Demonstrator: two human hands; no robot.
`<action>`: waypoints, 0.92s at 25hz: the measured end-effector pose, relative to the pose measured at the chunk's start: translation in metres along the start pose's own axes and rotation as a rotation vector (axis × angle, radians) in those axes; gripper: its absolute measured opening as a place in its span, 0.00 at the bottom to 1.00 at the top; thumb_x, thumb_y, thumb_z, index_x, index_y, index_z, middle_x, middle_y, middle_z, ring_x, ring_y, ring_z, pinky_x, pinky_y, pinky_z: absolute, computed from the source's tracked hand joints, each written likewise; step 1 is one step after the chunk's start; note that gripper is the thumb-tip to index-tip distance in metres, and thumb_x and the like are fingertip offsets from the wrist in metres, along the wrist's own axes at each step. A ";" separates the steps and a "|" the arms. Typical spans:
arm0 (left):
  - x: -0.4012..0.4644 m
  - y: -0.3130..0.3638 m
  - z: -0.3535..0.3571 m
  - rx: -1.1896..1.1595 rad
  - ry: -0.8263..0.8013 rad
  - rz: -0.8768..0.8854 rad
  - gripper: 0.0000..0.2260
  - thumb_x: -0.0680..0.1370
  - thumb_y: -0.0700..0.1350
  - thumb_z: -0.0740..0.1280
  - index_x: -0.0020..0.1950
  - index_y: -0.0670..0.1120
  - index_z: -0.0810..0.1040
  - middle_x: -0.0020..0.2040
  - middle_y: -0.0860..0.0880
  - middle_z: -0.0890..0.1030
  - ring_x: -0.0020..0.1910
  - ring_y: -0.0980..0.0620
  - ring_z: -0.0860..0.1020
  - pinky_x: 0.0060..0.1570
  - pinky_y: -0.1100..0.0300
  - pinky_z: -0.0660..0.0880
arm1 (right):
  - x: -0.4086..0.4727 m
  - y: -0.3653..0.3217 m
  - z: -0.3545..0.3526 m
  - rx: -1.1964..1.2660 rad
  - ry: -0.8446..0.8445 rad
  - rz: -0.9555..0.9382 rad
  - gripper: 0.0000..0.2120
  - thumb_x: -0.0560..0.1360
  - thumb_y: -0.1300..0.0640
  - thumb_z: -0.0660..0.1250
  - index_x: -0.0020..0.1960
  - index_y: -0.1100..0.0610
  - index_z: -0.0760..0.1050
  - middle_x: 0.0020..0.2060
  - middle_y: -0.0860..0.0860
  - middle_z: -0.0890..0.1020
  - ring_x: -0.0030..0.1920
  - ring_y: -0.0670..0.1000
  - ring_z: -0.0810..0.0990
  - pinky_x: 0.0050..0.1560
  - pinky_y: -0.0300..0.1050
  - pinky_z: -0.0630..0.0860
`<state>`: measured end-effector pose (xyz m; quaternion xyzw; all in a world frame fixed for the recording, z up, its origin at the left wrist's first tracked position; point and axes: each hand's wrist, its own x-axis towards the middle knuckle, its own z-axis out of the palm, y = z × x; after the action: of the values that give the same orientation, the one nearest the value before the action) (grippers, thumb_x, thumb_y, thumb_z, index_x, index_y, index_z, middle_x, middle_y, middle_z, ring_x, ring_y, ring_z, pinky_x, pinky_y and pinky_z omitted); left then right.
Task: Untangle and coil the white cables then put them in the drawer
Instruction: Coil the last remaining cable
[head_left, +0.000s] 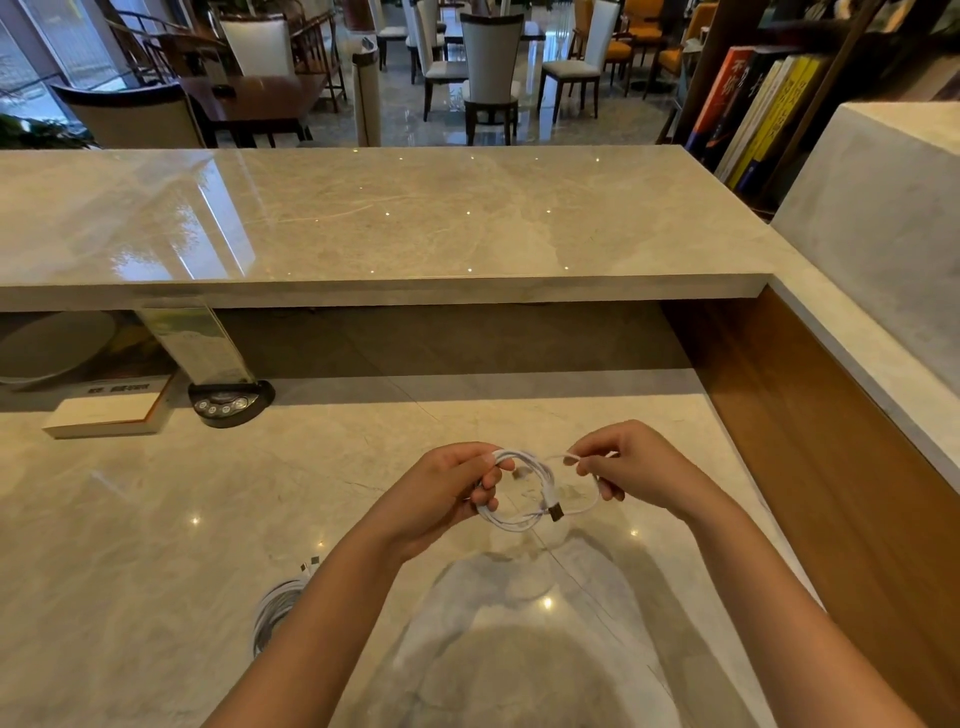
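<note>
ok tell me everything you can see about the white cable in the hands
The white cable is thin, smooth and looks plastic-coated, wound into a few loose loops held above the marble counter. A metal USB plug hangs at the coil's lower right. The left hand grips the coil's left side; the right hand pinches a strand on the right.

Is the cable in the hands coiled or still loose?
Coiled: the white cable forms stacked loops between both hands, plug dangling.

A looped white cable (524, 493) hangs above the glossy marble desk (156, 519), between the left hand (447, 493) and right hand (623, 467). A second coiled white cable (272, 610) lies on the desk, left of the left forearm. A thick book (104, 413) and round black button device (231, 402) sit far left, under the raised marble counter (389, 218).
</note>
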<state>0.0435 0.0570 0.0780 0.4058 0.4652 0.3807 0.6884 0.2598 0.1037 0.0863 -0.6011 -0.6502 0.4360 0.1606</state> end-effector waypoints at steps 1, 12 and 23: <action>-0.001 0.004 0.000 0.035 -0.014 -0.008 0.11 0.81 0.38 0.56 0.49 0.39 0.78 0.31 0.51 0.71 0.28 0.57 0.67 0.39 0.62 0.74 | 0.000 -0.003 -0.001 -0.034 -0.074 -0.031 0.09 0.74 0.66 0.65 0.46 0.57 0.83 0.31 0.51 0.81 0.25 0.44 0.73 0.27 0.35 0.72; -0.001 -0.001 -0.002 -0.062 -0.119 -0.094 0.12 0.81 0.38 0.56 0.47 0.41 0.79 0.31 0.51 0.70 0.28 0.58 0.66 0.36 0.65 0.74 | -0.018 -0.032 0.019 0.179 -0.358 -0.367 0.28 0.72 0.68 0.63 0.63 0.42 0.65 0.45 0.61 0.78 0.43 0.54 0.80 0.43 0.45 0.80; -0.002 0.002 -0.004 -0.075 -0.180 -0.183 0.16 0.80 0.37 0.56 0.43 0.44 0.83 0.30 0.52 0.71 0.27 0.59 0.66 0.36 0.66 0.75 | -0.015 -0.030 0.005 0.084 -0.452 -0.358 0.14 0.72 0.66 0.62 0.52 0.58 0.81 0.43 0.50 0.85 0.47 0.48 0.83 0.52 0.41 0.78</action>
<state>0.0385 0.0567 0.0799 0.3683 0.4221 0.2953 0.7740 0.2404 0.0909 0.1107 -0.3569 -0.7468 0.5501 0.1107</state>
